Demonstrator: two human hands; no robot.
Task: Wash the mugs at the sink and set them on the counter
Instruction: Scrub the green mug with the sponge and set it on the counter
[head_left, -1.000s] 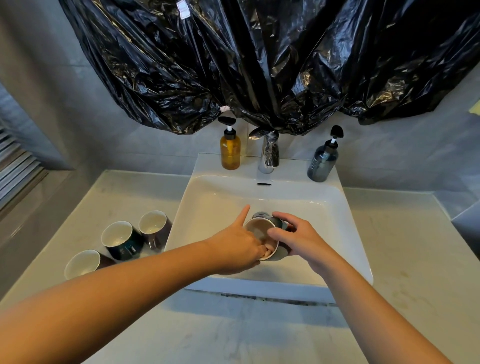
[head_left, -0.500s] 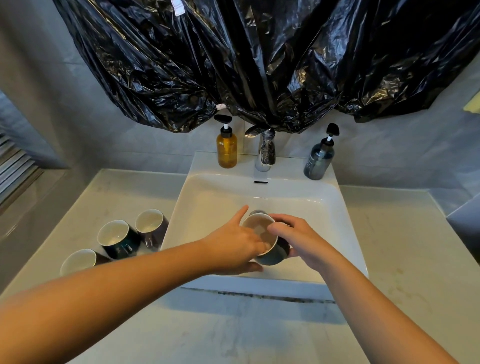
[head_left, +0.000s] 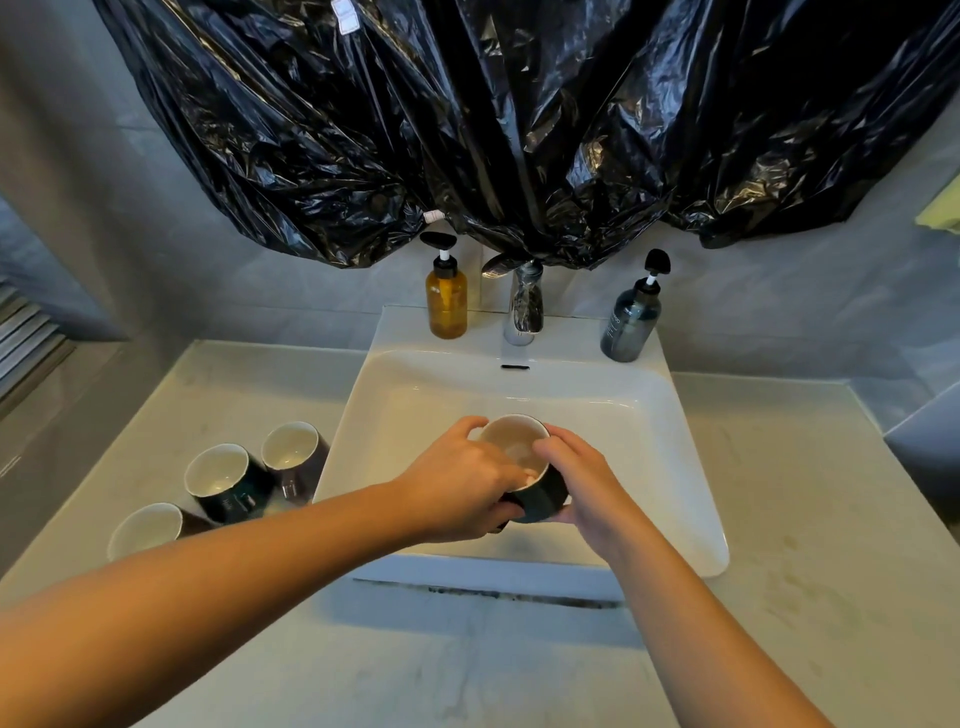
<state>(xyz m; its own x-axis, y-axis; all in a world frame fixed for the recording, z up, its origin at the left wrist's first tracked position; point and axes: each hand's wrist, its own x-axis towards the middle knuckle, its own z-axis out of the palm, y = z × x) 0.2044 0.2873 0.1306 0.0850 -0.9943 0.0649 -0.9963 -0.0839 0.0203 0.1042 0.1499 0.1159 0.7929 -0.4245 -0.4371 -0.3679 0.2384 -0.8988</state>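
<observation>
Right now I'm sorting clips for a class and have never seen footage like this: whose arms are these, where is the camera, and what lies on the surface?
No machine here: a person wears one wide camera on the head, looking down, so both arms are their own. It is the only view. The left hand and right hand both grip a dark mug over the white sink; the left hand's fingers reach inside it, perhaps rubbing it clean. On the counter to the left are three more mugs. Behind the basin stand an amber pump bottle, the tap and a grey pump bottle; black plastic sheeting hangs above.
</observation>
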